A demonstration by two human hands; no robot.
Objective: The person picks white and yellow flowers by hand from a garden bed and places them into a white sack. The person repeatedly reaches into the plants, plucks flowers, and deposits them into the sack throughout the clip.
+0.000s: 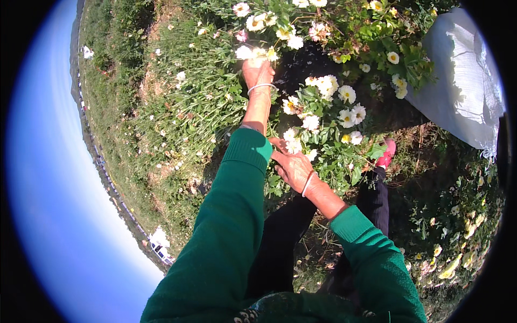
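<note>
My left hand (258, 72), with a pale bracelet at the wrist, is stretched out to a group of white flowers (256, 52). Its fingers look curled, but glare and the petals hide the fingertips, so its hold is unclear. Nearer to my body, my right hand (295, 167) has its fingers apart beside white blossoms (293, 144) on a leafy bush; it too wears a pale bracelet. More white flowers with yellow centres (347, 94) stand on that bush, to the right of my hands.
A large white woven sack (448, 80) is at the upper right, among flowering plants. A pink shoe (387, 154) stands beside the bush. Dense green plants (194, 105) spread out to the left. Far off is a white vehicle (159, 250). More yellowish flowers (448, 268) grow at lower right.
</note>
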